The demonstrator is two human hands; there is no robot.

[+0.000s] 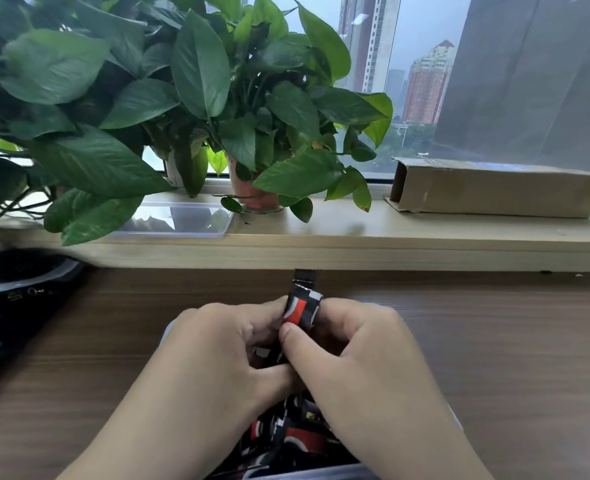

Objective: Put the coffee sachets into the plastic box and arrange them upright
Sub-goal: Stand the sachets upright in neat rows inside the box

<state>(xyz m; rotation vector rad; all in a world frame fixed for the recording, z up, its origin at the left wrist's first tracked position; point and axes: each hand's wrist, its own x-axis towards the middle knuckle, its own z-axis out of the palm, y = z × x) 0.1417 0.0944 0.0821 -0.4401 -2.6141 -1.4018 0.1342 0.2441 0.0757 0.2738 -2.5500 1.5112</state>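
Note:
My left hand (217, 348) and my right hand (355, 351) meet over the middle of the wooden desk. Both grip one black, red and white coffee sachet (302, 306), which points up and away from me, its sealed end sticking out above my fingers. Below my wrists lie several more sachets (286, 434) of the same kind, heaped in the clear plastic box (321, 474). Only the near rim of the box and a pale corner beside my left hand show; my hands and forearms hide the rest.
A black printed bag (6, 317) lies at the desk's left edge. Behind the desk runs a pale wooden windowsill (355, 237) with leafy potted plants (258, 188), a clear plastic lid (179, 220) and a long cardboard box (494, 192).

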